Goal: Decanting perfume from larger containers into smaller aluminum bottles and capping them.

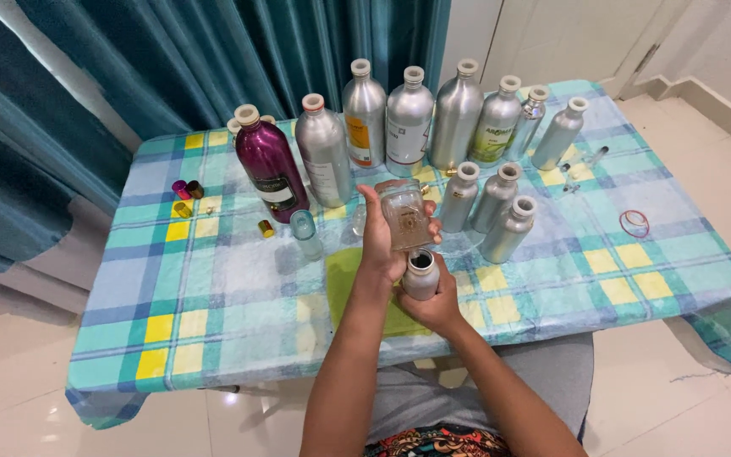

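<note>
My left hand grips a small clear glass jar, held tilted just above the open mouth of a small silver metal bottle. My right hand wraps round that bottle from below and holds it upright over a green cloth. Both hands are close together near the table's front middle. I cannot tell whether any liquid is in the jar.
A table under a blue, green and yellow checked cloth carries a purple bottle, several tall silver bottles, three small silver ones, a small clear bottle, loose caps and a red rubber band. Teal curtains hang behind.
</note>
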